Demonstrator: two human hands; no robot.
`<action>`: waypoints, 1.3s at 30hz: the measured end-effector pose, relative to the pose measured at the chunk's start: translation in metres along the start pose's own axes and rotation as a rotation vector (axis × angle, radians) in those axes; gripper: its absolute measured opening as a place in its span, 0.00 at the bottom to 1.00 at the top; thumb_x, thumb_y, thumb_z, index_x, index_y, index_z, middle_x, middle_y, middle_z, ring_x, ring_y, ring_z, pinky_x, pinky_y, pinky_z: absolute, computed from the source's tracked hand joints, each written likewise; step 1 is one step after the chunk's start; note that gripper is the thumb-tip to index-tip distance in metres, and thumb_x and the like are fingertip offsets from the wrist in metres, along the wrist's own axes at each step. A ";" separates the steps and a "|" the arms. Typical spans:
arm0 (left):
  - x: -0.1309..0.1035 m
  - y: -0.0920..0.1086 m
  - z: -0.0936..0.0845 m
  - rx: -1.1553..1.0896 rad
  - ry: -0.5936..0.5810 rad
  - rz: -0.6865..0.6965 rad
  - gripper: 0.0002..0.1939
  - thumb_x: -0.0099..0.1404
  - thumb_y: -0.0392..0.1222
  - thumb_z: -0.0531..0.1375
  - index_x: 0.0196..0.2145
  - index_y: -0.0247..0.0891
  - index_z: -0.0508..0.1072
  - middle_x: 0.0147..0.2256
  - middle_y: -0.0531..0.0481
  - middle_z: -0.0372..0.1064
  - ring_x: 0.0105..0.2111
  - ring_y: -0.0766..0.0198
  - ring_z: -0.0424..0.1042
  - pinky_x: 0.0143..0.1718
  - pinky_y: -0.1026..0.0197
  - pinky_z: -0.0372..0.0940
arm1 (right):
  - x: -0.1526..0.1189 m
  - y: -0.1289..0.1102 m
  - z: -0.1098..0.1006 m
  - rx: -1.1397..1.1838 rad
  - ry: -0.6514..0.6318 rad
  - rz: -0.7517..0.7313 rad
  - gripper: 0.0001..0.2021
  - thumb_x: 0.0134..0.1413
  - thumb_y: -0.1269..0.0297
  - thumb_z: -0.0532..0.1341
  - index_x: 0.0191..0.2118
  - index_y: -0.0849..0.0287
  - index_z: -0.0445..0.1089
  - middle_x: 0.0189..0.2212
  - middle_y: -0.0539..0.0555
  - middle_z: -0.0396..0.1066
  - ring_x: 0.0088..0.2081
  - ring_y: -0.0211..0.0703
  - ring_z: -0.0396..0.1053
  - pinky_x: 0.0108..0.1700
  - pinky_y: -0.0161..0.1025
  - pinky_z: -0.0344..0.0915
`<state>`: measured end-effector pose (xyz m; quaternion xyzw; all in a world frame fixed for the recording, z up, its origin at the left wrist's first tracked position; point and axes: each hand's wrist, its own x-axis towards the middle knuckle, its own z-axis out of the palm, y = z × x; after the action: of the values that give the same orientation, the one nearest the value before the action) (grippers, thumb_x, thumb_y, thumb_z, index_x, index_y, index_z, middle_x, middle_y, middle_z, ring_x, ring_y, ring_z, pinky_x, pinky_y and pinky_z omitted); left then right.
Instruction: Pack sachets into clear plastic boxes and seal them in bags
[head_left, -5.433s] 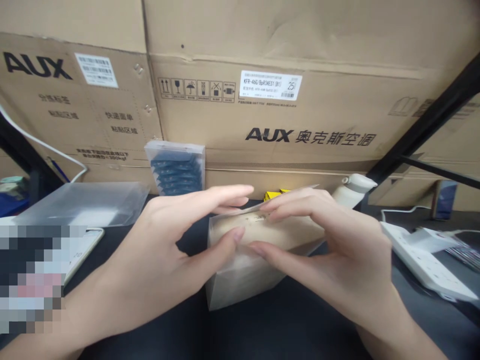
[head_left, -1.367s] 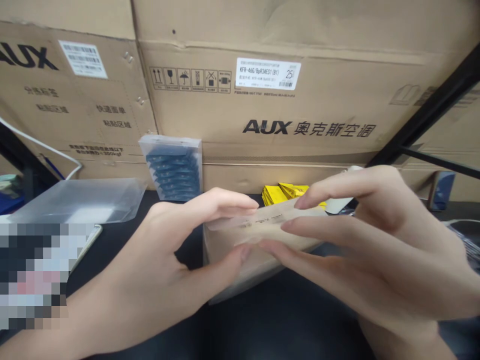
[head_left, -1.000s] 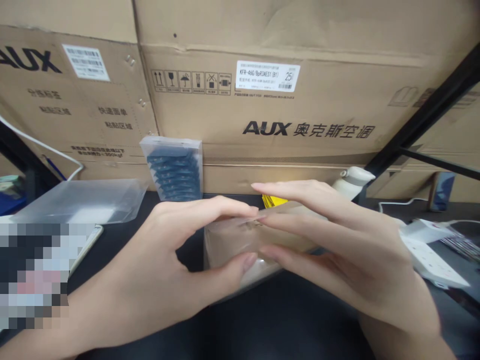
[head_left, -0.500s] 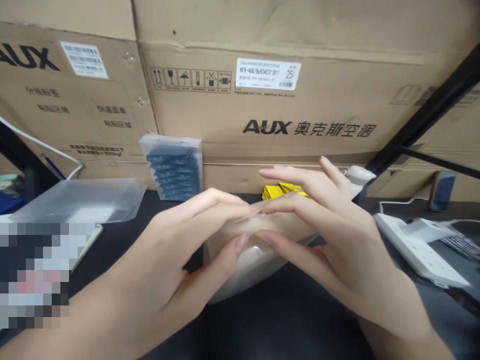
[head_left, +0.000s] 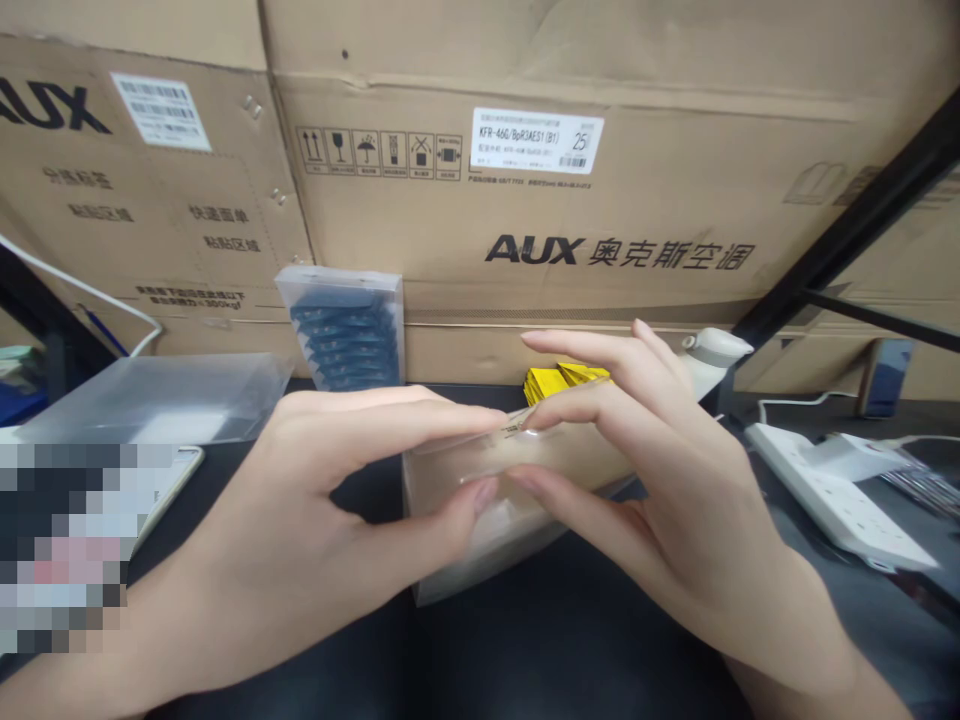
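A clear plastic box (head_left: pixel 480 555) with beige contents stands at a slant on the black table, between my two hands. My left hand (head_left: pixel 300 510) grips its top from the left, with the thumb on the near side and the fingers along the upper edge. From the right, my right hand (head_left: pixel 667 470) pinches the same top edge with thumb and forefinger, its other fingers raised. The thumb tips of both hands nearly meet. Small dark print shows on the box top between the fingertips. My right hand hides much of the box's right end.
Behind stands a clear box of blue packets (head_left: pixel 349 335). Yellow packets (head_left: pixel 551 385) lie beyond the hands, near a white bottle (head_left: pixel 716 350). At right are a power strip (head_left: pixel 840 500) and a phone (head_left: pixel 885 378); at left, a clear plastic sheet or sleeve (head_left: pixel 165 400). Large cartons (head_left: pixel 405 230) form the back.
My left hand has flattened, its fingers now straighter along the box's top edge. My right hand keeps its pinch with a slight shift. More of the box top and its print shows.
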<state>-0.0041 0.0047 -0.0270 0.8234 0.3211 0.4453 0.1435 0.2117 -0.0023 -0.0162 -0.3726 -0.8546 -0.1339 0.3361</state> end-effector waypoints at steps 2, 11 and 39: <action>-0.001 0.000 -0.001 -0.008 -0.019 -0.017 0.16 0.60 0.39 0.63 0.46 0.49 0.76 0.43 0.56 0.77 0.39 0.58 0.76 0.43 0.57 0.71 | -0.001 0.000 0.000 0.008 0.006 -0.002 0.06 0.59 0.61 0.59 0.40 0.55 0.66 0.55 0.58 0.64 0.58 0.53 0.61 0.63 0.63 0.46; -0.001 0.000 0.000 0.030 0.026 0.003 0.14 0.59 0.38 0.64 0.44 0.50 0.77 0.40 0.57 0.78 0.35 0.59 0.76 0.38 0.59 0.72 | 0.004 0.007 -0.001 0.152 0.133 -0.061 0.09 0.51 0.62 0.66 0.39 0.54 0.69 0.40 0.50 0.75 0.42 0.43 0.73 0.59 0.50 0.59; 0.031 -0.038 -0.023 -0.329 -0.585 -0.185 0.20 0.70 0.42 0.50 0.58 0.53 0.67 0.61 0.53 0.62 0.61 0.52 0.60 0.57 0.49 0.59 | 0.009 0.073 -0.033 0.359 -0.366 0.066 0.19 0.47 0.56 0.68 0.47 0.51 0.75 0.51 0.55 0.73 0.51 0.52 0.71 0.49 0.44 0.71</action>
<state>-0.0258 0.0523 -0.0146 0.8495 0.2637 0.2210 0.4000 0.2758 0.0370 0.0126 -0.3525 -0.8987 0.1009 0.2406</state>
